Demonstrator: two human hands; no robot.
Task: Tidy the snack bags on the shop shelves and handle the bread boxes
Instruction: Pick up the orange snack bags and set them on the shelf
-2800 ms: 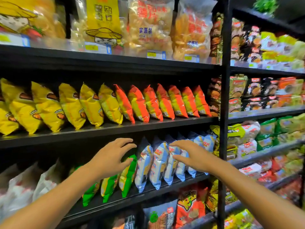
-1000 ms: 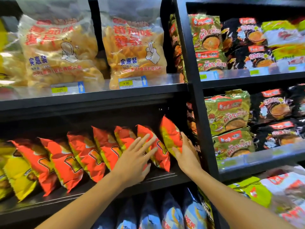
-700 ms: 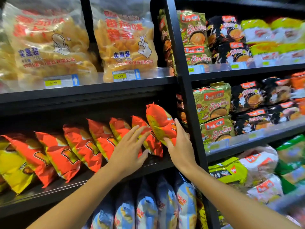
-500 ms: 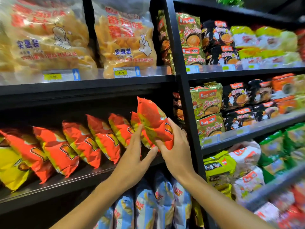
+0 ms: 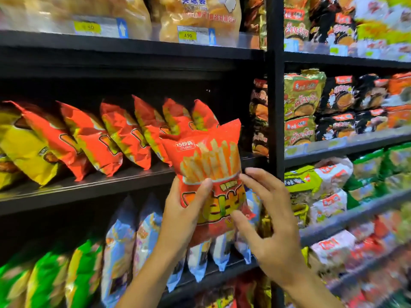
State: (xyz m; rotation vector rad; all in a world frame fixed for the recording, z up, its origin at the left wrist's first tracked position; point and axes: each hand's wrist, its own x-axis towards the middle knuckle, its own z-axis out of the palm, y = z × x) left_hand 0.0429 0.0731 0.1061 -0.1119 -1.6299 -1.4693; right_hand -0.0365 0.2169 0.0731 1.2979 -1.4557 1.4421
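Note:
An orange-red snack bag (image 5: 211,165) printed with fries is held upright in front of the middle shelf, off the shelf board. My left hand (image 5: 184,210) grips its lower left side, thumb across the front. My right hand (image 5: 266,225) is at the bag's lower right edge, fingers spread and touching it. Behind it, a row of matching orange bags (image 5: 124,134) leans on the black middle shelf (image 5: 89,190).
Yellow bags (image 5: 24,152) stand at the left of the same shelf. Blue bags (image 5: 124,236) and green bags (image 5: 51,278) fill the shelf below. Large clear bags (image 5: 200,16) sit above. A black upright post (image 5: 275,107) divides off noodle packs (image 5: 304,101) at the right.
The rightmost orange bag has been lifted off the shelf row and turned to face me. My left hand now grips it, and my right hand has shifted to its lower right edge.

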